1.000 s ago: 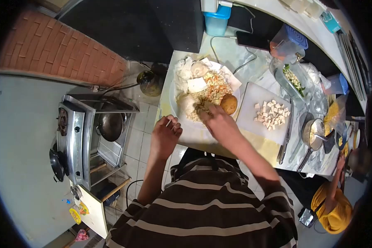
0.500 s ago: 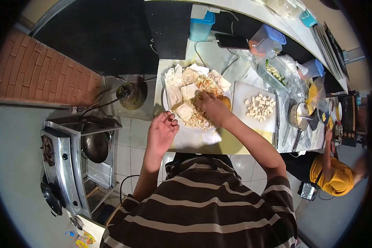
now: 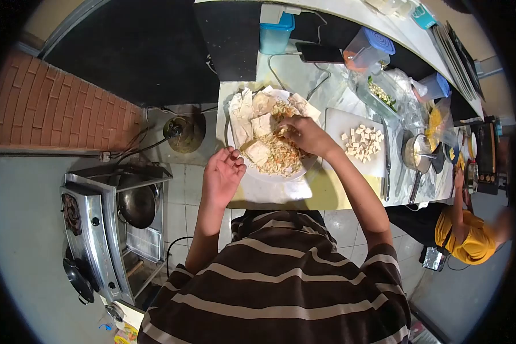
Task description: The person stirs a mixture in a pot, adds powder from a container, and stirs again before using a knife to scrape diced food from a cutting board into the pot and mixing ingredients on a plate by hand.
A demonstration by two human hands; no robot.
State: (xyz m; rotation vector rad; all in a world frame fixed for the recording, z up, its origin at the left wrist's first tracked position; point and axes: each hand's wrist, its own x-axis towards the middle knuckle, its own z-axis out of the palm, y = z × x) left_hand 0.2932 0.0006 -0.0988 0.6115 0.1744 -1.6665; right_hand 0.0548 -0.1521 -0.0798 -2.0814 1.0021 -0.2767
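Observation:
A round white plate (image 3: 295, 179) holds folded pale sheets (image 3: 243, 123) on its left side and a shredded, noodle-like mix (image 3: 282, 159) at its middle and right. Over the right part of the plate is my right hand (image 3: 307, 135), fingers pinched down at the mix; what they hold is too small to make out. My left hand (image 3: 224, 175) is palm up beside the plate's lower left edge, its fingers curled loosely apart, with nothing in it. Right of the plate, small pale cubes (image 3: 362, 143) lie on a white cutting board (image 3: 339, 121).
A knife (image 3: 387, 166) lies along the board's right edge. Beyond it are a saucepan (image 3: 417, 153), plastic containers (image 3: 378, 94) and bags. A phone (image 3: 321, 53) and a blue-lidded tub (image 3: 276, 35) stand at the back. A person in yellow (image 3: 465, 235) is at far right; a stove (image 3: 89, 229) is at left.
My right hand has risen a little from the mix and shifted slightly up and right. More of the mix below it shows. My left hand has barely moved.

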